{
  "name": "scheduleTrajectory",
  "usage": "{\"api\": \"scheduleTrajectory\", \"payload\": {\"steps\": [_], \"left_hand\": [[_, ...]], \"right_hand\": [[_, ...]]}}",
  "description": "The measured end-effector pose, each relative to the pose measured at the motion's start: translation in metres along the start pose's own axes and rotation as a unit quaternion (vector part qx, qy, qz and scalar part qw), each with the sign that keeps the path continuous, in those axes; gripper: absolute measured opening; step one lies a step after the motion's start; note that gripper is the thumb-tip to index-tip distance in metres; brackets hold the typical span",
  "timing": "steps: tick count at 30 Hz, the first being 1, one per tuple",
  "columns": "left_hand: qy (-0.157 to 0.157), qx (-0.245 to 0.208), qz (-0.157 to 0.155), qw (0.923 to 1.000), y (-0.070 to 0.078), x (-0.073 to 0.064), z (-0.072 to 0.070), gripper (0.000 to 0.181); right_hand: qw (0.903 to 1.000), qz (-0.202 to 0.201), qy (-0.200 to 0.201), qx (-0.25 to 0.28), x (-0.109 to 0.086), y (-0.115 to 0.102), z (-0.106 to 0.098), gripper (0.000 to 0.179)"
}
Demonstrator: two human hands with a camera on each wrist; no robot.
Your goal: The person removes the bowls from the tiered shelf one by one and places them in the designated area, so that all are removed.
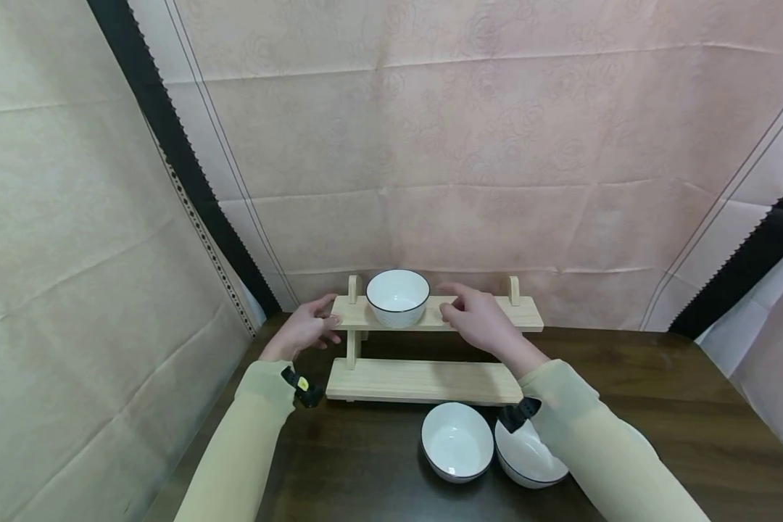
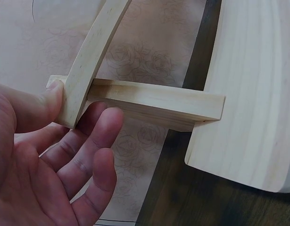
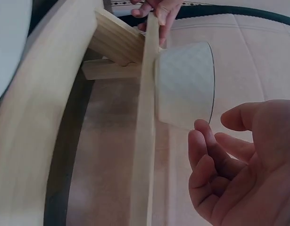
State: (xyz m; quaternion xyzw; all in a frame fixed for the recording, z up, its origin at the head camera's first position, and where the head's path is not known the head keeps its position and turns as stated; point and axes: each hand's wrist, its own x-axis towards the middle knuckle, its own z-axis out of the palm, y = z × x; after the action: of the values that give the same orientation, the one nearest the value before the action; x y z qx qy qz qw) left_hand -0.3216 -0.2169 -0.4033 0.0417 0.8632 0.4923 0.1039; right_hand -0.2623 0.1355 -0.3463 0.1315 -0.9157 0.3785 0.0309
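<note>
A two-tier light wooden shelf (image 1: 424, 380) stands on the dark table. One white bowl with a dark rim (image 1: 398, 293) sits upright on its upper board, left of the middle. My left hand (image 1: 308, 328) grips the left end of that board (image 2: 95, 52), thumb on one face and fingers curled behind, as the left wrist view shows. My right hand (image 1: 479, 317) is over the upper board, right of the bowl. Its fingers are loosely bent and hold nothing; in the right wrist view the fingertips (image 3: 201, 126) are right at the bowl's rim.
Two more white bowls stand in front of the shelf, one bowl (image 1: 457, 442) in the middle and another bowl (image 1: 528, 455) partly behind the right sleeve (image 1: 600, 442). A cloth wall (image 1: 496, 159) rises behind the dark wooden table (image 1: 352, 464), with another cloth at the left.
</note>
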Motion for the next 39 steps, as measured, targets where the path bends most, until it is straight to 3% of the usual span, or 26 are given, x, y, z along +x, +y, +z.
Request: {"api": "scheduleTrajectory", "payload": {"steps": [14, 21, 34, 39], "left_hand": [[0.001, -0.001, -0.007, 1.0, 0.001, 0.0, 0.001, 0.069], [0.0, -0.004, -0.009, 1.0, 0.001, 0.0, 0.0, 0.068], [0.0, -0.006, 0.0, 1.0, -0.002, 0.001, -0.001, 0.069], [-0.001, -0.002, 0.001, 1.0, -0.002, 0.001, -0.001, 0.069]], "right_hand": [[0.9991, 0.012, -0.013, 0.038, 0.023, -0.01, 0.0, 0.057], [0.9994, 0.022, -0.021, 0.019, 0.026, -0.02, 0.002, 0.063], [0.9985, 0.021, -0.024, 0.045, 0.031, -0.023, 0.013, 0.044], [0.9975, 0.03, -0.024, 0.059, 0.033, -0.021, 0.018, 0.053]]}}
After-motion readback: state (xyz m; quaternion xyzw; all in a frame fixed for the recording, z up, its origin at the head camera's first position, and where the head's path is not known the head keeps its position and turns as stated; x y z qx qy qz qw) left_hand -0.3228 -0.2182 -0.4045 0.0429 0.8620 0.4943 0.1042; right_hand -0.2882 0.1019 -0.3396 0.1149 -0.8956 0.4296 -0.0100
